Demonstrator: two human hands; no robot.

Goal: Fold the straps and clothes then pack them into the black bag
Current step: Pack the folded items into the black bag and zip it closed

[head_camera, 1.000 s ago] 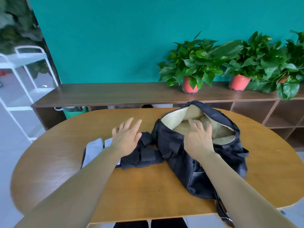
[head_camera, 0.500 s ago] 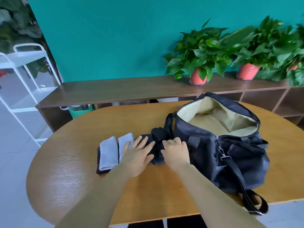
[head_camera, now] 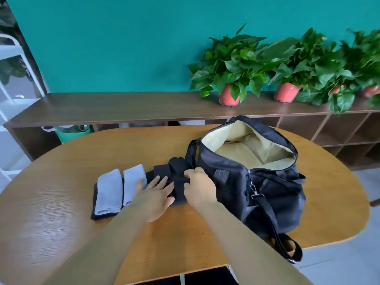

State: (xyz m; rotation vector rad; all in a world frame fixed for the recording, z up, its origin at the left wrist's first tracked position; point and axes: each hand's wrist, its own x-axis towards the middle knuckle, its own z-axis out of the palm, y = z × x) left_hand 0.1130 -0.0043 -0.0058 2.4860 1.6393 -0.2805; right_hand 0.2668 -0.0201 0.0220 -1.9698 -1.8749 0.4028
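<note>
Strap (head_camera: 178, 164) beside open bag (head_camera: 267, 192).
Left hand (head_camera: 154, 195) flat on it, fingers straight; right hand (head_camera: 198, 189) grips it.

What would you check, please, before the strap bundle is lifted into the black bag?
1. Black bag mouth open, beige lining showing: ok.
2. Right hand grips the strap bundle: ok.
3. Left hand has a grip: not ok, it lies flat on the bundle.
4. Bundle folded compact: not ok, the grey pads lie spread out flat.
5. Room enough inside the bag: cannot tell.
</note>
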